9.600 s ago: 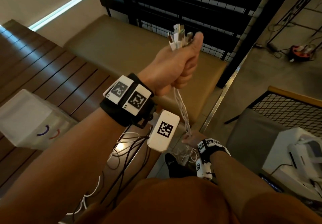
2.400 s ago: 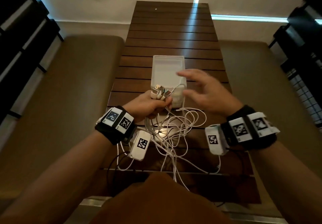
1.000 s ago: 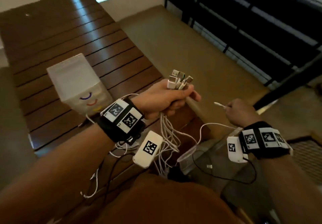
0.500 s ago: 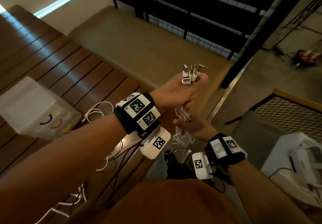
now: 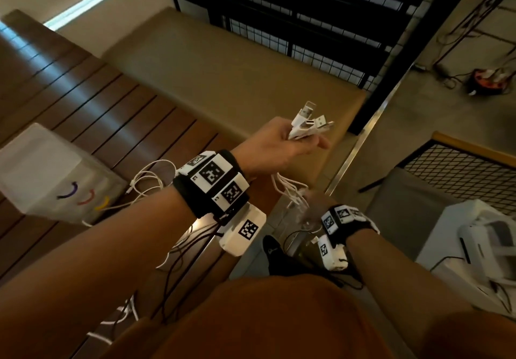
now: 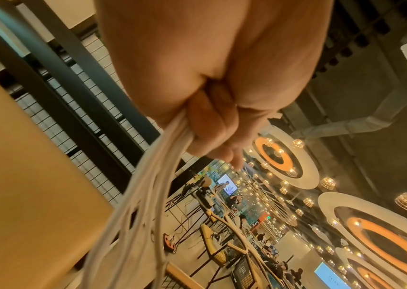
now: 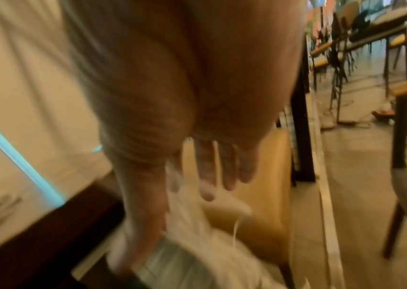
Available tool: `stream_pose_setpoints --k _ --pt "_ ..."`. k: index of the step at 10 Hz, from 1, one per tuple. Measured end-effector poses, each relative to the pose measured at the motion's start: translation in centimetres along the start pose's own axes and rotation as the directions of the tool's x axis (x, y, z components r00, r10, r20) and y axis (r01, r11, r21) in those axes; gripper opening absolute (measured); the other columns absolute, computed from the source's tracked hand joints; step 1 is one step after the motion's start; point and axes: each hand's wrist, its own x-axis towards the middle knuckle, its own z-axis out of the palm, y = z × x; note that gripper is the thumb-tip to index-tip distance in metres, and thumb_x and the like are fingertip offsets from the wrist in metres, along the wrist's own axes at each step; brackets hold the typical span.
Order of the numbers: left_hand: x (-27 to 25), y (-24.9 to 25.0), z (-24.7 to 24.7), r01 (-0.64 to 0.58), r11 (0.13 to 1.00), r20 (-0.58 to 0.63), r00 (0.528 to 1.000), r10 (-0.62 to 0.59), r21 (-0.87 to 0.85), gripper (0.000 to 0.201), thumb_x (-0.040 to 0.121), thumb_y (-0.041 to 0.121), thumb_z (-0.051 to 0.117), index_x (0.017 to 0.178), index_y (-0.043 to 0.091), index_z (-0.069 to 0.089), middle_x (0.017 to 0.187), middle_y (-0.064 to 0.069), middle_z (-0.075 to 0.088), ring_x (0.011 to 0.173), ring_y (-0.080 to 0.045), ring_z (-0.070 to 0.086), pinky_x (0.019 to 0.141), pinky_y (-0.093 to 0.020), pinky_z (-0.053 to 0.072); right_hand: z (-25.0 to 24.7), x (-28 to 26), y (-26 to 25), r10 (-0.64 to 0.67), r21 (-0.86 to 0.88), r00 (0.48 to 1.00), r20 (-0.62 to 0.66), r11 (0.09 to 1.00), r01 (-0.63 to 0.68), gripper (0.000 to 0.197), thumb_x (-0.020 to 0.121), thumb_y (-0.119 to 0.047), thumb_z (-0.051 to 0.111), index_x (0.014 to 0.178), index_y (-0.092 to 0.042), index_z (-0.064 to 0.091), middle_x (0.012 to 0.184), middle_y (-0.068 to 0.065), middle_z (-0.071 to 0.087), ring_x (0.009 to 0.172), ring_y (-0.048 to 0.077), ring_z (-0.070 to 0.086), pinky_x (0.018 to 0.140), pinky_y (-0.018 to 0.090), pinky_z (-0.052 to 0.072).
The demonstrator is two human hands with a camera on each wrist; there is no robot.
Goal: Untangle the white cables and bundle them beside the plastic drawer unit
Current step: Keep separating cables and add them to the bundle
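My left hand (image 5: pixel 282 142) is raised over the table's right edge and grips a bunch of white cables just below their USB plugs (image 5: pixel 308 122). In the left wrist view its fingers (image 6: pixel 212 125) curl round the strands (image 6: pixel 148 187). The cables (image 5: pixel 290 191) hang down to my right hand (image 5: pixel 314 201), which is blurred. In the right wrist view that hand (image 7: pixel 192 191) has its fingers stretched out, with white strands (image 7: pixel 182 211) running between thumb and fingers. The plastic drawer unit (image 5: pixel 42 174) stands on the table at the left, with another white cable (image 5: pixel 145 181) lying beside it.
The wooden slat table (image 5: pixel 97 113) has a tan bench (image 5: pixel 237 65) beyond it and a black railing (image 5: pixel 307 23) behind. A mesh chair (image 5: pixel 460 174) and a white device (image 5: pixel 480 244) sit at the right. Thin black wires (image 5: pixel 178 269) hang by my left wrist.
My left hand has tipped the plugs over to the right. My right hand has slid down the hanging cables, away from the left hand, with its fingers opened out.
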Motion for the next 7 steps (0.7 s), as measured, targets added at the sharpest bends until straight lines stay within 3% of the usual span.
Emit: stream_pose_setpoints --k 1,2,3,4,5,6,7 --pt "0.6 -1.0 0.3 0.029 0.996 0.013 1.000 -0.028 -0.086 0.025 0.101 0.022 0.043 0.096 0.015 0.067 0.059 0.006 0.038 0.048 -0.009 0.032 0.051 -0.027 0.026 -4.1 -0.6 0.1 0.009 -0.021 0.997 -0.077 1.000 -0.011 0.055 0.081 -0.022 0.073 0.131 -0.020 0.050 0.129 0.004 0.056 0.109 0.024 0.057 0.084 0.036 0.049" --pt "1.4 -1.5 1.1 0.091 0.987 0.009 0.996 -0.090 -0.134 0.028 0.103 0.023 0.038 0.093 0.015 0.063 0.050 0.011 0.035 0.048 -0.009 0.027 0.051 -0.028 0.022 -9.4 -4.3 -2.7 -0.167 0.338 0.912 -0.374 0.891 0.302 0.011 0.097 -0.017 0.054 0.105 -0.015 0.061 0.101 0.005 0.063 0.091 0.020 0.057 0.078 0.029 0.048" --pt "1.8 -1.8 2.0 0.128 0.985 -0.031 0.991 -0.132 -0.119 0.029 0.103 0.022 0.039 0.093 0.011 0.064 0.050 0.012 0.036 0.047 -0.007 0.029 0.049 -0.023 0.026 -13.3 -9.7 -8.1 -0.194 0.619 0.816 -0.544 0.564 0.546 0.043 0.099 -0.046 0.033 0.113 -0.017 0.061 0.102 0.003 0.067 0.092 0.014 0.066 0.078 0.022 0.054" --pt "2.1 -2.1 2.2 0.108 0.986 -0.108 0.987 -0.122 -0.124 0.027 0.100 0.012 0.042 0.080 0.018 0.059 0.049 0.012 0.042 0.048 -0.006 0.034 0.049 -0.023 0.032 -14.1 -12.4 -11.7 -0.389 0.336 0.732 -0.559 0.701 0.629 0.032 0.097 -0.046 0.043 0.108 -0.024 0.062 0.101 -0.010 0.066 0.095 -0.002 0.062 0.083 0.015 0.048" --pt "2.0 -1.9 2.2 0.038 0.986 -0.181 0.981 -0.067 -0.161 0.029 0.097 -0.003 0.040 0.080 0.020 0.048 0.056 0.011 0.047 0.047 -0.001 0.041 0.045 -0.017 0.035 -12.8 -11.8 -13.4 -0.440 -0.027 0.678 -0.588 0.849 0.528 0.018 0.091 -0.037 0.061 0.084 -0.021 0.064 0.081 -0.013 0.060 0.074 -0.003 0.055 0.065 0.009 0.039" --pt "1.6 -2.5 2.0 0.020 0.990 -0.290 0.955 -0.061 -0.143 0.040 0.095 -0.006 0.045 0.086 0.032 0.042 0.086 0.013 0.048 0.076 0.003 0.050 0.069 -0.011 0.047 -11.1 -10.8 -14.6 -0.432 -0.101 0.595 -0.678 0.856 0.506 0.022 0.093 -0.032 0.058 0.081 -0.014 0.057 0.077 -0.004 0.055 0.071 0.008 0.051 0.064 0.017 0.040" --pt "1.5 -3.4 1.7 -0.021 0.993 -0.338 0.941 -0.019 -0.113 0.044 0.091 -0.006 0.055 0.100 0.035 0.041 0.097 0.020 0.046 0.089 0.004 0.050 0.088 -0.018 0.046 -10.8 -9.9 -15.2 -0.391 -0.086 0.623 -0.678 0.884 0.460 0.029 0.097 -0.037 0.051 0.078 -0.015 0.051 0.074 -0.006 0.046 0.067 0.007 0.042 0.061 0.019 0.033"
